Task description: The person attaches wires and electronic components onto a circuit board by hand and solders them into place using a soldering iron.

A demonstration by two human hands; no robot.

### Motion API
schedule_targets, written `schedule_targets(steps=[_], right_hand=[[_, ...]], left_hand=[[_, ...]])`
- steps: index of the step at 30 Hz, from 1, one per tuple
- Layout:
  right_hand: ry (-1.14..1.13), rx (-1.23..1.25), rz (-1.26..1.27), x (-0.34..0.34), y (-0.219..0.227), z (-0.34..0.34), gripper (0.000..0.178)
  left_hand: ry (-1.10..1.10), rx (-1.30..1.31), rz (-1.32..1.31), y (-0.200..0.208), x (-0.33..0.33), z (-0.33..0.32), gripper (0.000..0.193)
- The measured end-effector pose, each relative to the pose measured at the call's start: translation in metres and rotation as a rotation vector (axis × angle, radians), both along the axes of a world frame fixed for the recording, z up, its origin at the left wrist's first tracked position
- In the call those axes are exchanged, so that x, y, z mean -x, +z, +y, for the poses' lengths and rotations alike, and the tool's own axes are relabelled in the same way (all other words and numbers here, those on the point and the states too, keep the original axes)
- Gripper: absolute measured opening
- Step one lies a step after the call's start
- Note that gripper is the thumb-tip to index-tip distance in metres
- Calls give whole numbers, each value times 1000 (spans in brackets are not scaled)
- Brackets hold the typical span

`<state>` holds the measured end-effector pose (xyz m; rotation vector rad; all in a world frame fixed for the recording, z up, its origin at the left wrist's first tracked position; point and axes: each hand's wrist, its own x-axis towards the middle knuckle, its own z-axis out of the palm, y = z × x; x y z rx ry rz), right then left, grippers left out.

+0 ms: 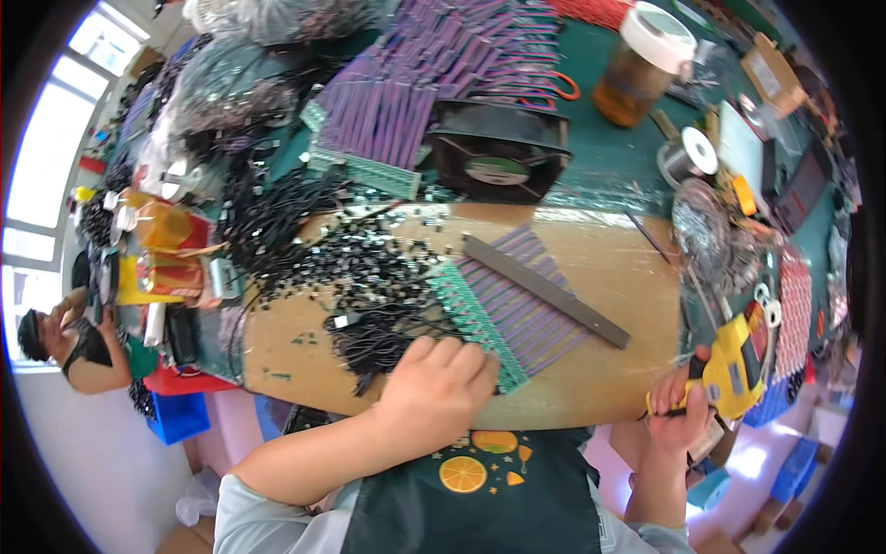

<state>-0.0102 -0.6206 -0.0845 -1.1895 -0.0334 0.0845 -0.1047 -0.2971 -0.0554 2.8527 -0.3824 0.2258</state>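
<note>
My left hand (438, 383) is closed at the near edge of the board, its curled fingertips hidden, beside the near end of a green circuit board strip (475, 323). What it pinches there I cannot make out. Purple and black wires (531, 319) run in a row from that strip to the right, with a flat grey-brown bar (549, 291) lying across them. Black cables with small connectors (369, 337) are heaped left of the strip, close to my left fingers. At the right edge, my right hand (678, 406) is wrapped round the handle of a yellow gun-shaped tool (734, 369).
A black box fan (503, 152) stands behind the board (628, 379). Stacked purple wire strips (378, 120) lie beyond it. Farther right are a white-lidded jar (637, 69), a wire spool (690, 157) and scissors (768, 309). Bottles (166, 226) crowd the left; a person (88, 342) sits beyond.
</note>
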Motion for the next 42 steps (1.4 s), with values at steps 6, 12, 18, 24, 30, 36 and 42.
schedule_targets(steps=[6,12,18,24,30,36,42], right_hand=[[354,-123,54,26,-16,30,66],[384,-48,71,33,-27,41,64],[412,-53,48,31,-29,44,63],[420,-57,46,31,-28,43,61],[428,-47,35,33,-24,39,60],[460,-58,54,29,-21,45,63],[477,-64,74,28,-20,45,65]], left_hand=[[0,156,41,5,0,5,27],[325,88,-231,11,-41,96,13],[659,-5,-185,9,-63,185,16],[718,-94,-32,11,-74,187,17],[710,45,-64,23,-69,184,21],[661,-149,-22,18,-59,190,35],[677,469,-293,68,-38,153,47]])
